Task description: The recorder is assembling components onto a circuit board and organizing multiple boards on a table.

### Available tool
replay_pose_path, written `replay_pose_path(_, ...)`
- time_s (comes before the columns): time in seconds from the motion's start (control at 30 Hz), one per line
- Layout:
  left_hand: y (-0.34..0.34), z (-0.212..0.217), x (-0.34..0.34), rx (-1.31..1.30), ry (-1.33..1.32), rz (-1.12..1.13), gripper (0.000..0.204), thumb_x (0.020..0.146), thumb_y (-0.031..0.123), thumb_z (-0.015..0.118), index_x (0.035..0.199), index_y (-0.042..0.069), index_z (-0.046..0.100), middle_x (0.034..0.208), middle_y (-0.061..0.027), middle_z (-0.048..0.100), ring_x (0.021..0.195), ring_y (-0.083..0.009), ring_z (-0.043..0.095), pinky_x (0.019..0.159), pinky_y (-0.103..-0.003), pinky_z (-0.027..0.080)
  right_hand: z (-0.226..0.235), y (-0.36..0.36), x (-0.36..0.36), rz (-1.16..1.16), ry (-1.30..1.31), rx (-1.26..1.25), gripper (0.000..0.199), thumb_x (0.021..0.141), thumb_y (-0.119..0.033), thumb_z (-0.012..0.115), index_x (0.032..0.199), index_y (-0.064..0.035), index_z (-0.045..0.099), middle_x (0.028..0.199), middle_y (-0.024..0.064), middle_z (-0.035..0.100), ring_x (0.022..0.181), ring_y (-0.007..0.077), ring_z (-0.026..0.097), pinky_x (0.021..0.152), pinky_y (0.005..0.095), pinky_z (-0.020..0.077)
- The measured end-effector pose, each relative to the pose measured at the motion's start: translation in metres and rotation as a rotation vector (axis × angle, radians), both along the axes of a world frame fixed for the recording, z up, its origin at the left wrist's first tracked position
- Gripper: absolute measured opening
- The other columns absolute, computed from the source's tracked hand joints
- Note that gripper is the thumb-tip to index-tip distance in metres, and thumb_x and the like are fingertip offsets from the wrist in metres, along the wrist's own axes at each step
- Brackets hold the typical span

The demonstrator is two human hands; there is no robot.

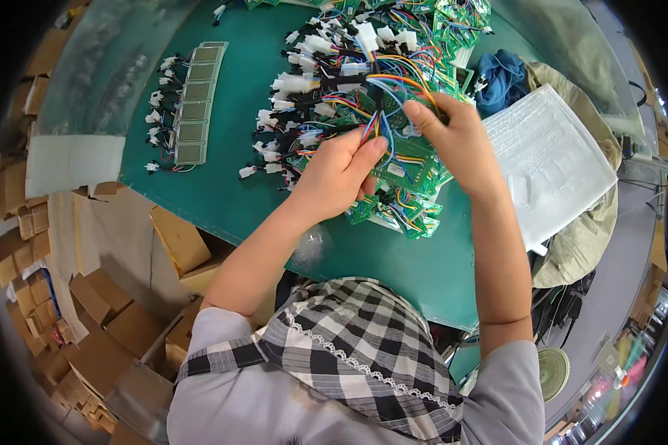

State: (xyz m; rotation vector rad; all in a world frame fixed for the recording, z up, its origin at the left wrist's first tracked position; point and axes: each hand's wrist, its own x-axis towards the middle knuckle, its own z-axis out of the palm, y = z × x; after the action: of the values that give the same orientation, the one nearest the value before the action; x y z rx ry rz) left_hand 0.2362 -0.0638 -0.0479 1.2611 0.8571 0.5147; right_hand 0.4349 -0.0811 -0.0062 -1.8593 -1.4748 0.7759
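1. While the left fingers (375, 151) pinch coloured wires (379, 126) above circuit boards (417, 175) on the green surface (364, 256), the right fingers (421, 116) curl beside them (whether gripping, I cannot tell).
2. Lower left, cardboard boxes (135, 326) stand open, contents unclear.

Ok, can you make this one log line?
left hand: gripping coloured wires; right hand: beside them, contact unclear; beneath: green circuit board; at left: flat panels
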Motion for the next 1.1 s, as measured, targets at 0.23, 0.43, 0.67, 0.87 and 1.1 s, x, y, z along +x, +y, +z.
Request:
replay_pose_path(0.23, 0.043, -0.007, 0.029, 0.330, 0.272, 0.001, 0.056, 0.102, 0.047, 0.046, 0.082, -0.001, 0.068, 0.065, -0.0186, 0.067, 0.056, -0.0322, 0.067, 0.053, -0.044, 0.051, -0.010, 0.025, 0.000, -0.111, -0.551, 0.258, 0.046, 0.090, -0.038, 0.070, 0.126, -0.0093, 0.063, 0.098, 0.0143, 0.071, 0.092, 0.0361, 0.066, 0.075, 0.0460, 0.0502)
replay_pose_path(0.43, 0.098, -0.012, -0.051, 0.691, 0.807, 0.410, 0.046, 0.090, 0.054, 0.063, 0.098, 0.010, 0.072, 0.086, -0.0107, 0.072, 0.084, -0.0339, 0.068, 0.072, -0.044, 0.054, -0.068, 0.020, -0.011, -0.081, -0.937, 0.123, 0.073, 0.091, -0.057, 0.062, 0.154, -0.0324, 0.035, 0.160, 0.0115, 0.030, 0.148, 0.0362, 0.026, 0.115, 0.0639, 0.0204)
replay_pose_path(0.67, 0.142, -0.142, -0.214, 0.480, 1.521, 0.393, 0.101, 0.074, 0.047, 0.080, 0.151, 0.010, 0.026, 0.138, -0.0215, 0.046, 0.121, -0.0401, 0.054, 0.095, -0.048, 0.049, -0.066, 0.018, -0.019, -0.132, -0.834, 0.269, 0.066, 0.092, -0.049, 0.064, 0.151, -0.0298, 0.041, 0.160, 0.0126, 0.029, 0.148, 0.0389, 0.024, 0.115, 0.0648, 0.0162)
replay_pose_path(0.87, 0.114, -0.119, -0.220, 0.390, 1.178, 0.620, 0.100, 0.068, 0.034, 0.086, 0.148, 0.010, 0.030, 0.135, -0.0205, 0.046, 0.123, -0.0380, 0.052, 0.098, -0.046, 0.049, -0.051, -0.002, -0.023, -0.097, -0.791, 0.386, 0.060, 0.092, -0.036, 0.068, 0.147, -0.0251, 0.048, 0.159, 0.0150, 0.030, 0.148, 0.0398, 0.024, 0.114, 0.0636, 0.0167)
replay_pose_path(1.1, 0.026, 0.001, -0.215, -0.082, -0.192, 0.829, 0.091, 0.080, 0.024, 0.082, 0.149, 0.005, 0.024, 0.123, -0.0132, 0.052, 0.101, -0.0207, 0.061, 0.077, -0.029, 0.054, -0.034, -0.038, -0.059, 0.102, -0.274, 0.724, 0.039, 0.081, 0.005, 0.071, 0.119, -0.0025, 0.067, 0.136, 0.0193, 0.054, 0.113, 0.0311, 0.062, 0.097, 0.0384, 0.0488)
